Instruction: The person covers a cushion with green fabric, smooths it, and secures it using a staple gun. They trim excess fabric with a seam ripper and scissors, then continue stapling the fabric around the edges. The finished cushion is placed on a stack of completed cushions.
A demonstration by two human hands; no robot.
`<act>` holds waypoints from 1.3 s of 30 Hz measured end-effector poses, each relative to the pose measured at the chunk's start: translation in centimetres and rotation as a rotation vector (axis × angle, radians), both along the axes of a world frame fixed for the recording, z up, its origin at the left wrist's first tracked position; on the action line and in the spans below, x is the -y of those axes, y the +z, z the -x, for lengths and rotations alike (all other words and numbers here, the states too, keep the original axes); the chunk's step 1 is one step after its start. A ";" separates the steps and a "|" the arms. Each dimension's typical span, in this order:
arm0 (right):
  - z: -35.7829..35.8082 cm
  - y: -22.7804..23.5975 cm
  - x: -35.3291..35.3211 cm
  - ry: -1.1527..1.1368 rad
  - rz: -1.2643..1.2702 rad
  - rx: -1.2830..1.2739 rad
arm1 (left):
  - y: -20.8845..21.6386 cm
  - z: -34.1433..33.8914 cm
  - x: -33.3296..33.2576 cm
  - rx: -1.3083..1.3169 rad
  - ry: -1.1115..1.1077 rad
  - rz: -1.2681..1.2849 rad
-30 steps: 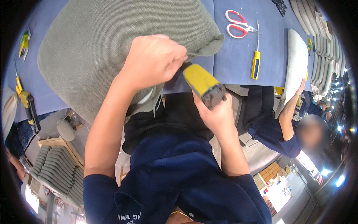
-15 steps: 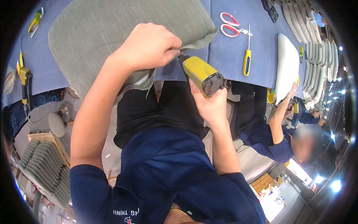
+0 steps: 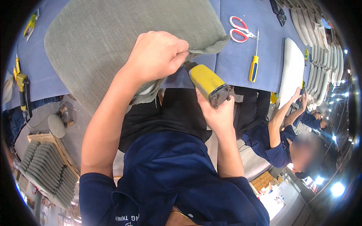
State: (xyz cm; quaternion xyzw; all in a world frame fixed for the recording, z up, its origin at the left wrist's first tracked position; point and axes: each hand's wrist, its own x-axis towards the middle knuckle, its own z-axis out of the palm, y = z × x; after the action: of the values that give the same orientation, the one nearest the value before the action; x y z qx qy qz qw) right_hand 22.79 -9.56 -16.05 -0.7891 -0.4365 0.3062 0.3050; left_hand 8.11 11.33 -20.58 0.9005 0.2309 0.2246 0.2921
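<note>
A large grey-green fabric-covered seat cushion [image 3: 109, 41] lies on the blue table in front of me, its loose cloth edge facing me. My left hand [image 3: 158, 54] is closed in a pinch on that edge, its thumb and curled fingers pressing the cloth at the cushion's near right side. Just to its right, my right hand [image 3: 218, 115] grips a yellow and black staple gun [image 3: 207, 81]. The gun's nose points up and left, close to the folded edge by my left fingers; whether it touches the cloth, I cannot tell.
Scissors with red-and-white handles [image 3: 239, 30] and a yellow-handled screwdriver [image 3: 254, 67] lie right of the cushion. At far left rests another yellow-black tool [image 3: 23, 88] with a hose. A co-worker [image 3: 279, 132] at right handles a white cushion [image 3: 291, 67]. Stacked cushions [image 3: 47, 169] stand lower left.
My hands, the cushion edge and the staple gun have shifted slightly right and down in view, as have the scissors and screwdriver. The co-worker's second hand has risen toward the white cushion.
</note>
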 end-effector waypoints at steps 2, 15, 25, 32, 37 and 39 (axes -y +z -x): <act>0.0 -0.9 0.2 -0.035 -0.107 -0.051 | 0.0 0.0 -0.1 0.003 -0.004 0.004; 0.2 -1.0 -1.1 0.078 -0.086 0.112 | -0.4 -0.4 0.0 -0.082 0.008 -0.038; -0.2 -1.0 1.8 -0.052 -0.179 -0.003 | 2.2 0.7 1.8 -0.106 0.066 -0.100; 0.6 -0.7 3.0 -0.036 -0.239 -0.061 | 1.1 1.7 2.1 -0.078 0.046 -0.182; 0.9 -1.1 1.9 -0.026 -0.199 -0.124 | 0.9 1.5 2.6 0.023 0.097 -0.162; 0.9 -1.2 1.4 -0.014 -0.211 -0.115 | 1.0 1.3 2.6 0.024 0.118 -0.144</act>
State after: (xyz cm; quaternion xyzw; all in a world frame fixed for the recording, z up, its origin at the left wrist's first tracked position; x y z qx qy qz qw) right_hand 21.92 -10.93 -17.26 -0.7370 -0.4422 0.3013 0.4129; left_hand 6.76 8.76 -19.61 0.9013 0.2632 0.2683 0.2156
